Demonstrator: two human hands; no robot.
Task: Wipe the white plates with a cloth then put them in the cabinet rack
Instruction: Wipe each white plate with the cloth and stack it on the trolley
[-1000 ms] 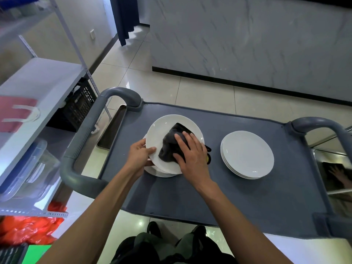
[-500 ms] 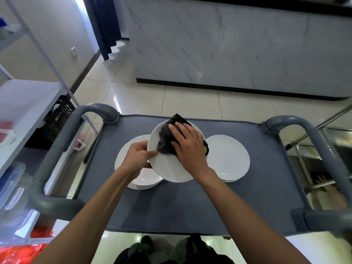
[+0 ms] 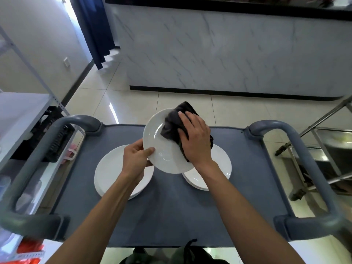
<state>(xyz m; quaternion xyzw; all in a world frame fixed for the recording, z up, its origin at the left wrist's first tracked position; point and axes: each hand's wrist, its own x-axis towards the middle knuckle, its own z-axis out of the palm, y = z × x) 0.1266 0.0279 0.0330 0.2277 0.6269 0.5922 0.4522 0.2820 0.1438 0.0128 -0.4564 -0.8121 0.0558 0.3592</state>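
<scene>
Frame centre: white plate [image 3: 167, 147] held tilted above cart [image 3: 190, 216]. Left hand [image 3: 136, 161] pinches lower-left rim, thumb on face. Right hand [image 3: 196, 138], fingers spread flat, presses dark cloth [image 3: 171, 124] on upper-right face; unwiped surface lies toward lower left. Plate stacks [image 3: 112, 174] below.

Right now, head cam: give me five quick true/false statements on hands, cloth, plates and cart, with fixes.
1. The left hand pinches the rim of the lifted plate. True.
2. The right hand presses a white cloth on it. False: the cloth is dark.
3. The lifted plate lies flat on the cart. False: it is held tilted above the cart.
4. Plates lie on the cart at both sides: a left stack and a right stack. True.
5. The cart top is red. False: it is grey-blue.
</scene>
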